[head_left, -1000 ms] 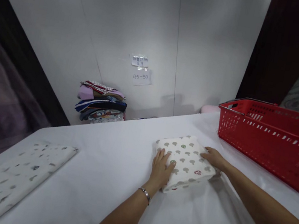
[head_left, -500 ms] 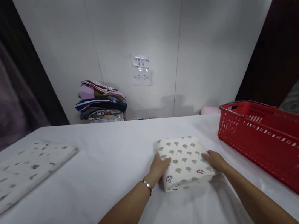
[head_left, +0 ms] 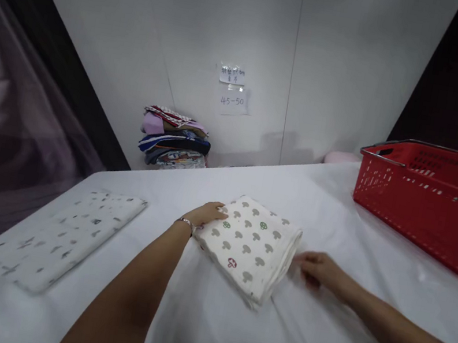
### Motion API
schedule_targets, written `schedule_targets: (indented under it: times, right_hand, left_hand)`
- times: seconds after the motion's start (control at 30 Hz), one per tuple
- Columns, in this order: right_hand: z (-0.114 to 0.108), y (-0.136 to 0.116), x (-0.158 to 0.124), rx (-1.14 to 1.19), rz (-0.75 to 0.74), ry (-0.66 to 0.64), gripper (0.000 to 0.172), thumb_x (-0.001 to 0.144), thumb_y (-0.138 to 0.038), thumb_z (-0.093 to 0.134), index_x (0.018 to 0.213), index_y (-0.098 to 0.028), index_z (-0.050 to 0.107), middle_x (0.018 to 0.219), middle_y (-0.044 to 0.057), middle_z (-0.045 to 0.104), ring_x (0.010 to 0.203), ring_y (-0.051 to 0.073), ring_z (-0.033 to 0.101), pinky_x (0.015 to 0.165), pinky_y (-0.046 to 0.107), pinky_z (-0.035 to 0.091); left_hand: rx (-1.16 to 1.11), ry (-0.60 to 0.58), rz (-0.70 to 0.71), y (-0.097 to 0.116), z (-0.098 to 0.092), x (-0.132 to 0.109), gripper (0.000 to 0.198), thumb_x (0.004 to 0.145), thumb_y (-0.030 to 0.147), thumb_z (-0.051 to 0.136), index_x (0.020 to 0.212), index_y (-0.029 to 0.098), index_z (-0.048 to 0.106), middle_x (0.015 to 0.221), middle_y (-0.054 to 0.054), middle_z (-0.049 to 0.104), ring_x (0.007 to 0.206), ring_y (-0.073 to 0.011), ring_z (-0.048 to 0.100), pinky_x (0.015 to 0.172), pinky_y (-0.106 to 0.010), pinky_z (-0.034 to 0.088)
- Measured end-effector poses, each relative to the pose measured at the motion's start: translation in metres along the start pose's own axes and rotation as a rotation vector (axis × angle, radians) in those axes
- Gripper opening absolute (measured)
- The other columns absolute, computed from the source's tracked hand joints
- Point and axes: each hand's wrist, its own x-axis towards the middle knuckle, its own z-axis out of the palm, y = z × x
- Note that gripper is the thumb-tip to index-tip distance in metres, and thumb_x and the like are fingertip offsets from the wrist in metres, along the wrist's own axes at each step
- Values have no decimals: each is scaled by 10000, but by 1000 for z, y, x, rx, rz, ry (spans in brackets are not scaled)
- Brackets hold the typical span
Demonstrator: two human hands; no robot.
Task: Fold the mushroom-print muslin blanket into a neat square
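A folded white cloth (head_left: 245,244) with grey, green and red mushroom prints lies at an angle on the white-covered table (head_left: 156,241). My left hand (head_left: 209,214), with a bracelet at the wrist, grips its left corner, thumb on top and the other fingers partly hidden. Beside the layered right edge of the cloth is my right hand (head_left: 320,270). Its fingers are loosely bent and apart, the tips smeared by motion, with nothing visible in them. Whether a fingertip touches the cloth is hard to tell.
Another folded cloth (head_left: 81,240) with small dark prints lies at the left. A red plastic basket (head_left: 428,211) stands at the right. Behind the table is a pile of folded fabrics (head_left: 176,142) against the white wall. A pixelated patch covers the lower left corner.
The mushroom-print cloth has been turned and shifted left in view. My left hand has moved to its left corner. My right hand has come off its right side. The camera view has shifted too.
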Motion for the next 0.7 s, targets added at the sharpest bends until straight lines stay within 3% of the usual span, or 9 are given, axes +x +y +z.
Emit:
schedule_targets:
  times: [0.07, 0.13, 0.2, 0.27, 0.33, 0.47, 0.6, 0.7]
  right_hand:
    - [-22, -14, 23, -73, -135, 215, 272, 687, -445, 582, 839, -232, 656, 610, 19, 622, 559, 184, 599, 558, 333, 505]
    - [-40, -31, 46, -176, -305, 348, 310, 722, -454, 581, 898, -214, 667, 854, 58, 689, 812, 218, 637, 776, 368, 511]
    - [-47, -46, 66, -236, -314, 317, 370, 717, -472, 635, 968, -204, 676, 1075, 86, 673, 1008, 252, 601, 937, 397, 444]
    - [-43, -55, 79, -238, -189, 161, 425, 693, -493, 690, 1001, -200, 682, 1169, 100, 643, 1089, 281, 567, 990, 421, 404]
    - [-33, -56, 83, -186, -71, -4, 430, 691, -506, 705, 991, -198, 689, 1163, 103, 648, 1089, 293, 570, 974, 425, 420]
    - [-14, -45, 74, -28, -41, -207, 492, 691, -469, 728, 1113, -230, 647, 1095, 85, 672, 977, 261, 619, 848, 375, 501]
    - [-11, -29, 67, -24, 28, -138, 769, 661, -503, 752, 1336, -245, 490, 902, 72, 689, 681, 204, 620, 614, 343, 523]
    - [-14, -24, 66, -55, 25, -96, 811, 696, -557, 704, 1386, -237, 423, 852, 63, 674, 584, 172, 573, 533, 322, 491]
  left_hand:
    - [60, -65, -96, -8, 3, -4, 402, 585, 153, 776, 971, 128, 666, 760, -13, 708, 707, -177, 637, 753, -293, 494]
    - [102, -95, -139, -11, 7, -6, 394, 612, 178, 762, 993, 157, 664, 818, -22, 713, 723, -176, 642, 765, -287, 495]
    - [116, -85, -114, -7, 8, -6, 344, 636, 190, 747, 970, 167, 667, 835, -35, 712, 729, -178, 649, 790, -299, 497]
    - [135, -94, -61, 2, 7, -3, 282, 671, 206, 724, 943, 159, 664, 851, -47, 711, 778, -189, 659, 843, -331, 488]
    - [155, -85, 30, 16, 4, 5, 233, 687, 211, 712, 910, 163, 662, 900, -51, 709, 893, -209, 655, 923, -365, 454]
    - [202, -48, 207, 35, 9, 27, 161, 671, 183, 716, 821, 216, 668, 972, -36, 697, 1070, -249, 598, 1038, -412, 363]
    - [209, -17, 179, 24, 22, 34, 146, 631, 184, 742, 722, 243, 643, 953, -42, 688, 1140, -284, 553, 1074, -443, 328]
    - [214, 40, 242, 11, 22, 18, 160, 639, 195, 736, 750, 266, 646, 1040, -53, 665, 1217, -285, 487, 1110, -425, 292]
